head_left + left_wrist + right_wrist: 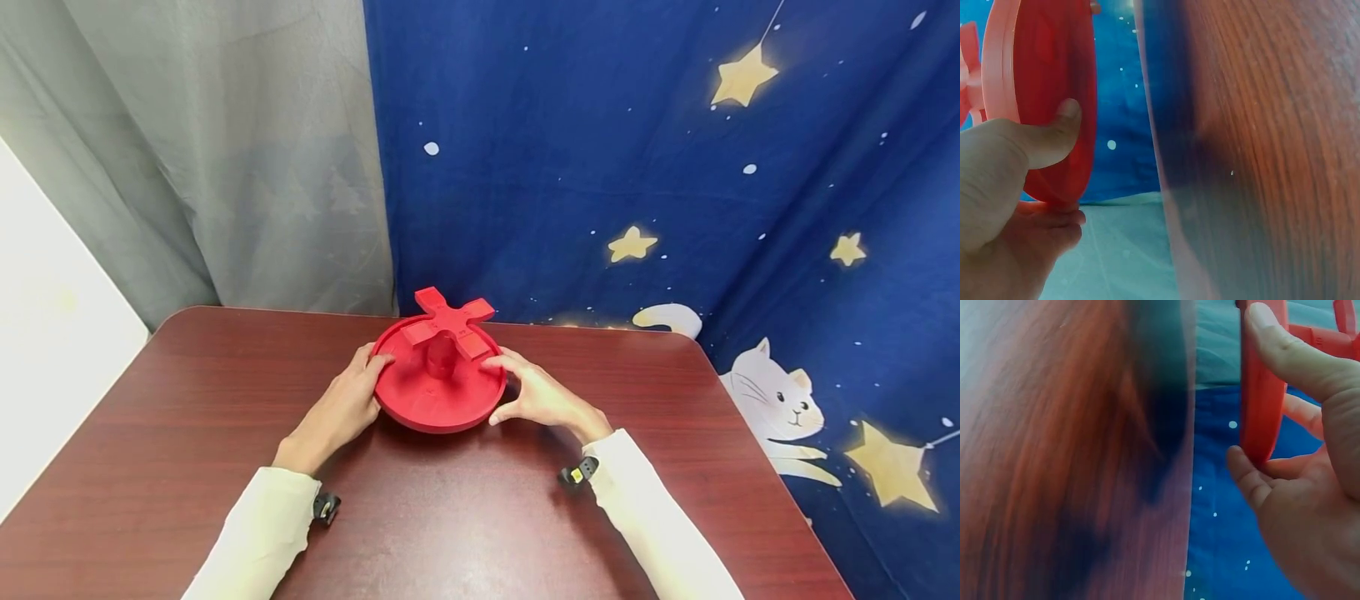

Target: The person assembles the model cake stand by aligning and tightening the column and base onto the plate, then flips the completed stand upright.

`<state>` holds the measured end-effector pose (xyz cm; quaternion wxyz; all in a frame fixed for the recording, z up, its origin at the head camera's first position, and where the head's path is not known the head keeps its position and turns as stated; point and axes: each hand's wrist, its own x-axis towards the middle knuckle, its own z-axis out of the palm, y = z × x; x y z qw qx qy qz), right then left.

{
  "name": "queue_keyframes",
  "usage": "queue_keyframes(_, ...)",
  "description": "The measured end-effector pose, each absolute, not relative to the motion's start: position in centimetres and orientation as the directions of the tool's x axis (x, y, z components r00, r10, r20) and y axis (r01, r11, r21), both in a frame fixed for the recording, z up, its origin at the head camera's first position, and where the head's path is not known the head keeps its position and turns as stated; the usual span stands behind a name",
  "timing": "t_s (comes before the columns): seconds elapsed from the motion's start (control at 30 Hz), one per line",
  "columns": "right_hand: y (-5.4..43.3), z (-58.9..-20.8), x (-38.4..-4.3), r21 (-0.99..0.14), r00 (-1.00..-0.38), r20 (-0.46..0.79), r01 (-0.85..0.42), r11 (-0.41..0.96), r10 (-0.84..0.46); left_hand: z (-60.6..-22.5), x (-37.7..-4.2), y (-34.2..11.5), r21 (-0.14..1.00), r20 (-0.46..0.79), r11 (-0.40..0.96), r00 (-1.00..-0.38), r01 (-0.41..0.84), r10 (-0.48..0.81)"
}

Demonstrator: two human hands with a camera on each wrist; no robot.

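A red round tray (420,398) has a short central post (441,358) topped by a cross-shaped piece (449,323) with flat arms. My left hand (341,414) grips the tray's left rim; in the left wrist view the thumb (1054,134) presses on the outside. At the opposite side my right hand (542,395) holds the rim, with fingers over the edge and the thumb lower. The right wrist view shows the tray's side (1262,412) between thumb and fingers. Both wrist views show a gap between the tray and the table, so it is held up.
The brown wooden table (450,533) extends beneath the tray and both arms. Behind its far edge hang a grey curtain (285,167) and a blue curtain (540,167) with stars and a white cat. Each wrist carries a small black device (579,472).
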<state>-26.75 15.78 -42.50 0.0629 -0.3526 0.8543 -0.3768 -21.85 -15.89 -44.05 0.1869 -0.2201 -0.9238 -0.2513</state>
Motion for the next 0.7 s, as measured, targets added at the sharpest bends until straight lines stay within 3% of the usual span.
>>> queue_keyframes(0.23,15.8,-43.3,-26.5,-0.603,-0.760,0.259,-0.610,0.515,-0.596,-44.1,-21.9,-15.8,0.405,0.430,0.782,-0.854,0.473,0.293)
queue_keyframes(0.4,15.8,-43.9,-26.3,-0.530,-0.732,0.354,-0.670,0.520,-0.582,-44.0,-22.0,-15.9,0.425,0.424,0.780,-0.863,0.459,0.276)
queue_keyframes(0.7,15.7,-43.8,-26.2,-0.514,-0.708,0.420,-0.701,0.495,-0.567,-44.0,-21.9,-16.5,0.426,0.501,0.744,-0.819,0.514,0.279)
